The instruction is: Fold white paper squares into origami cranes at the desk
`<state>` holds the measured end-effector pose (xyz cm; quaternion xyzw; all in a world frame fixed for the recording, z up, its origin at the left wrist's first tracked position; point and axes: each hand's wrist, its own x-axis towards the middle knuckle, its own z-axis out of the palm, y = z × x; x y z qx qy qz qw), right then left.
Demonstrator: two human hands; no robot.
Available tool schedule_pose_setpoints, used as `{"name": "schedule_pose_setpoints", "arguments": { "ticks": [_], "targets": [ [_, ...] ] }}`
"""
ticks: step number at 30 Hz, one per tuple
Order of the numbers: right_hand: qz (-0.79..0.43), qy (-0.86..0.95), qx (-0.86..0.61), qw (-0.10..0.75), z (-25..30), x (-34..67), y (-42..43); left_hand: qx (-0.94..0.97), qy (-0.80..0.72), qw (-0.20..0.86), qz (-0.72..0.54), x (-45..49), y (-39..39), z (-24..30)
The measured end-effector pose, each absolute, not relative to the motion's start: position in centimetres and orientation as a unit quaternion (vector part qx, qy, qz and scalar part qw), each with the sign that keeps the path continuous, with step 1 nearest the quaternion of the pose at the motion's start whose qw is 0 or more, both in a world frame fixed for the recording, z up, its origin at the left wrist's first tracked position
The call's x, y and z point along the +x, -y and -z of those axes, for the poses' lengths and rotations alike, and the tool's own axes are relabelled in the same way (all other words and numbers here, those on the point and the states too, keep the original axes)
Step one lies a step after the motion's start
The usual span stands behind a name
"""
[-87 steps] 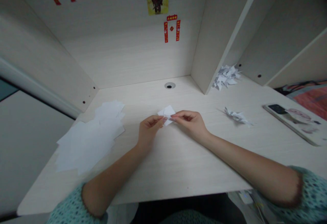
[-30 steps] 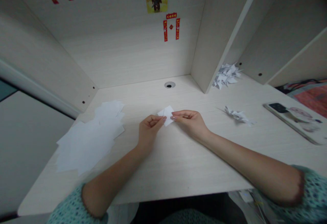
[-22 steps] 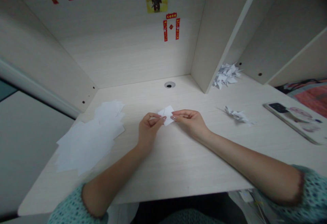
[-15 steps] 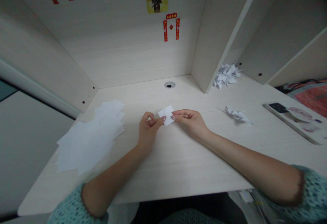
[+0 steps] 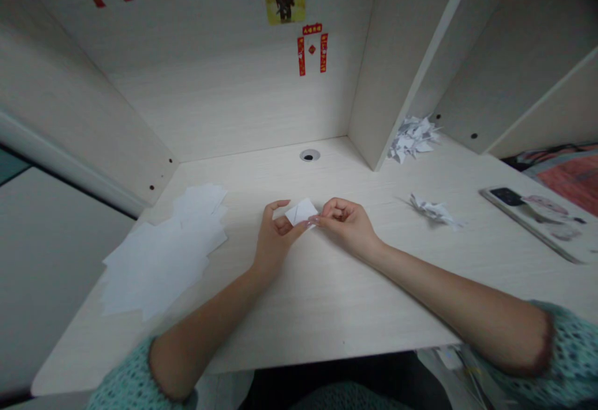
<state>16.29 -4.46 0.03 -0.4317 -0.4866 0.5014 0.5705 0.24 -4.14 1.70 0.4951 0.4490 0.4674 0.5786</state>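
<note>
A small folded piece of white paper (image 5: 301, 210) is held between both hands, just above the middle of the desk. My left hand (image 5: 279, 229) grips its lower left side, thumb on the near edge and index finger raised and curved. At the right corner my right hand (image 5: 348, 222) pinches the paper between thumb and fingertip, the other fingers curled. A crease line shows on the paper's upper face. What the left fingers do beneath the paper is hidden.
Loose white paper sheets (image 5: 163, 260) lie spread at the left. To the right are a few folded paper pieces (image 5: 434, 210) and a phone (image 5: 532, 220) in a patterned case. A heap of folded paper (image 5: 413, 139) sits behind the upright panel (image 5: 402, 67).
The paper has turned and tilted in my hands. My left thumb has slid right along its near edge, and my right fingers have curled in at the corner.
</note>
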Motion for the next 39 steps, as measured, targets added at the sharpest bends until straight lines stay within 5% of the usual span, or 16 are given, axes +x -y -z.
{"name": "schedule_pose_setpoints", "arguments": {
  "ticks": [39],
  "targets": [
    [-0.590,0.438,-0.381,0.562,0.6,16.1,4.0,0.545,-0.436,0.560,-0.446,-0.3,3.9,-1.7]
  ]
}}
